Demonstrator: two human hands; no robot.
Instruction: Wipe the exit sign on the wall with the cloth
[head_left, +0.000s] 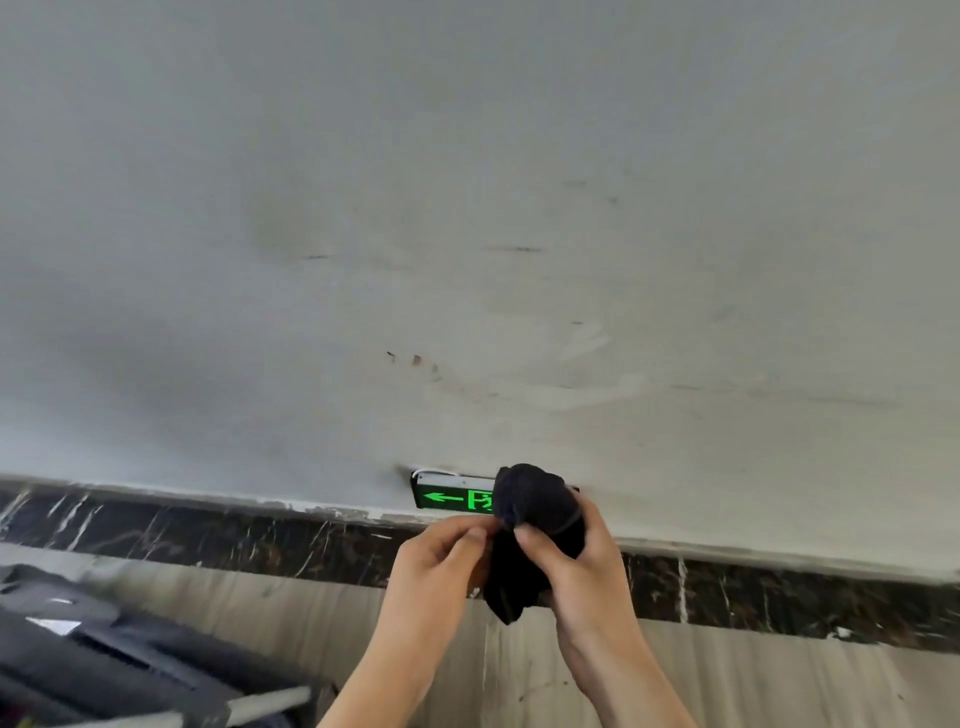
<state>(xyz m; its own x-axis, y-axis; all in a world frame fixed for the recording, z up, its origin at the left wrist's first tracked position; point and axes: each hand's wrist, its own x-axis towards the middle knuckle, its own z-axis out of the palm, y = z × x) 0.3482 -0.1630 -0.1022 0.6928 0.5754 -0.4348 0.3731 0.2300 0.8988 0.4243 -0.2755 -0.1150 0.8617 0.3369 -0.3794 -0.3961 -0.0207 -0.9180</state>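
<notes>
1. Your right hand (571, 561) has its fingers (540, 545) curled shut around a bunched black cloth (535, 519); keep that wad firm so a padded face points forward.
2. Your left hand (441, 561) pinches a fold at the cloth's left edge with its fingers closed. I judge you are shaping the pad; tuck the hanging tail in.
3. The exit sign (452, 498) sits low on the wall (467, 234), just above the dark marble skirting (208, 535), its right part hidden behind the cloth. Whether cloth touches sign cannot be told.
4. Wipe along its length with light pressure, minding the thin cable at its top edge.
</notes>
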